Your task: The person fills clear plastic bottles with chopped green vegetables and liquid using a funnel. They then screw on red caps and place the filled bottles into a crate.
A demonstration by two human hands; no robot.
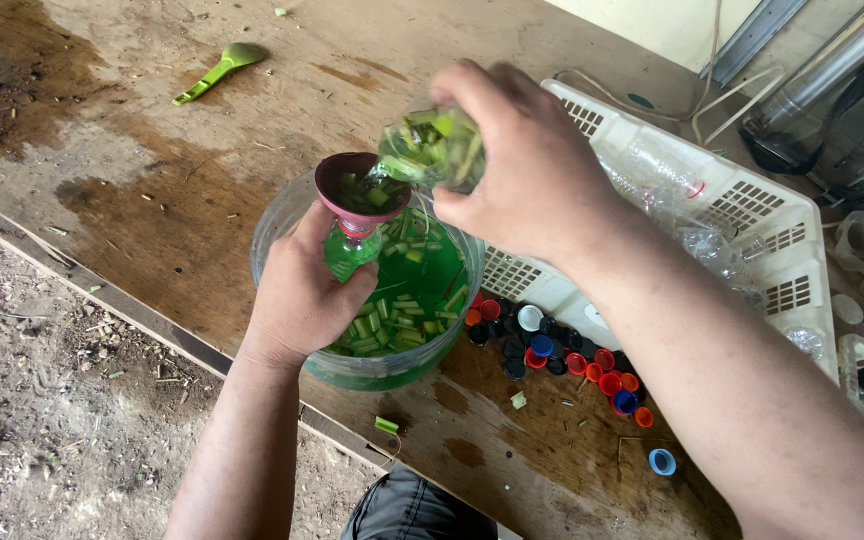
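My left hand [299, 292] grips a small clear bottle [350, 254] partly filled with green liquid, held over a clear bowl [277, 222] of green liquid and cut green pieces. A dark red funnel [337, 185] sits in the bottle's neck. Above it, my right hand [527, 165] tilts a clear cup [432, 148] of green pieces and liquid, and its contents pour into the funnel.
Wet, stained wooden table [152, 180]. A green spoon [217, 72] lies at the far left. Several coloured bottle caps [552, 355] lie right of the bowl. A white plastic basket [752, 205] with empty clear bottles stands at the right. Bare dirt ground [42, 400] lies below the table edge.
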